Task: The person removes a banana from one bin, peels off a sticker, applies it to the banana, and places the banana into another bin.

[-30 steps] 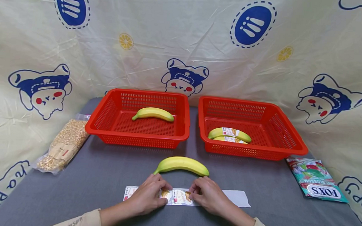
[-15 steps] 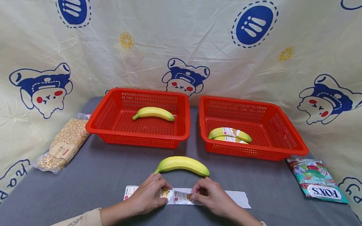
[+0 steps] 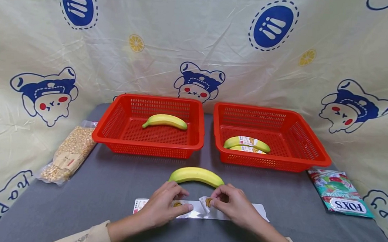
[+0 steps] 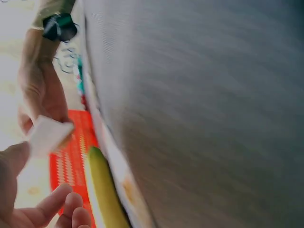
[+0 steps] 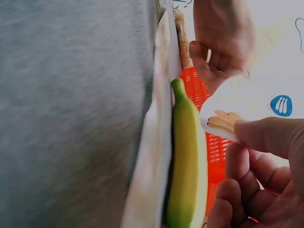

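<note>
My right hand [image 3: 235, 207] pinches a white banana sticker [image 5: 221, 124] between thumb and fingers. The sticker stands up off a white backing strip [image 3: 219, 214] that lies on the grey table. My left hand [image 3: 162, 206] is over the left half of the strip, thumb stretched toward the sticker and fingers apart from the thumb. Another label shows partly beneath it, and one more sits at the strip's left end. Just beyond both hands lies a yellow banana [image 3: 197, 175] with a green tip, bearing no label on the side that shows.
At the back left, a red basket [image 3: 149, 149] holds one plain banana [image 3: 165, 121]. The right red basket [image 3: 261, 162] contains two labelled bananas [image 3: 246, 142]. A bag of kernels [image 3: 73, 152] lies far left, a teal FOX'S packet [image 3: 341, 193] far right. Printed cloth hangs behind.
The right hand has lifted the sticker off the strip and moved slightly right and away from me. The left thumb has stretched rightward, and its fingers have spread apart from the strip.
</note>
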Demonstrator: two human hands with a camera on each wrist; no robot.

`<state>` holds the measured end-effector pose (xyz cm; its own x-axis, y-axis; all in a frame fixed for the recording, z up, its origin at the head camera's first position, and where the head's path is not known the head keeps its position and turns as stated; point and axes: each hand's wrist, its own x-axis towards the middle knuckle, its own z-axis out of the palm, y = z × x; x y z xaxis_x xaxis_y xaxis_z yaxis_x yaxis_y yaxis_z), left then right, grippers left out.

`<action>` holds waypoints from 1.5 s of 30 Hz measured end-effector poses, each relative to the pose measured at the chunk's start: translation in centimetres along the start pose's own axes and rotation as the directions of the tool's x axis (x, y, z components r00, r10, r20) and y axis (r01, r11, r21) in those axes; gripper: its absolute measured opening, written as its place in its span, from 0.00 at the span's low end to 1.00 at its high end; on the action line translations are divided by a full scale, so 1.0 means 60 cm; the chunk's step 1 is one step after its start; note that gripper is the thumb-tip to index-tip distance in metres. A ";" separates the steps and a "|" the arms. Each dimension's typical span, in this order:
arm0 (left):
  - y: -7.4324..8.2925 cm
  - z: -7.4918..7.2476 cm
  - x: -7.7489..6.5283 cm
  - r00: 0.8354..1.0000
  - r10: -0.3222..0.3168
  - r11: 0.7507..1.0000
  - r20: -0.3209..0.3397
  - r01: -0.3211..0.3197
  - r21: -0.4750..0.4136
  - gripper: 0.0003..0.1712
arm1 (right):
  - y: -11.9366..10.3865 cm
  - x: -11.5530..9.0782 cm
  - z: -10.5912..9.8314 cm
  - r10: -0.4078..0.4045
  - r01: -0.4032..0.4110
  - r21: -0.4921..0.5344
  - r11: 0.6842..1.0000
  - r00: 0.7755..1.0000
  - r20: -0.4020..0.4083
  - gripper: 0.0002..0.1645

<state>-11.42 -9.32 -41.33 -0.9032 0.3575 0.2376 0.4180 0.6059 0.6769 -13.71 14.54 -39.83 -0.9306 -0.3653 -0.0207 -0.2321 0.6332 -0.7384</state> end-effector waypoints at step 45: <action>-0.013 -0.017 0.129 0.986 -0.129 0.992 -0.104 0.129 -0.001 0.05 | -0.003 0.118 -0.011 -0.010 0.003 -0.065 0.998 0.995 -0.095 0.10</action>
<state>-18.84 -7.77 -39.28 -0.9547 0.2007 0.2199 0.2977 0.6460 0.7029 -20.48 12.30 -39.39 -0.9511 -0.3048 0.0507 -0.2533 0.6749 -0.6930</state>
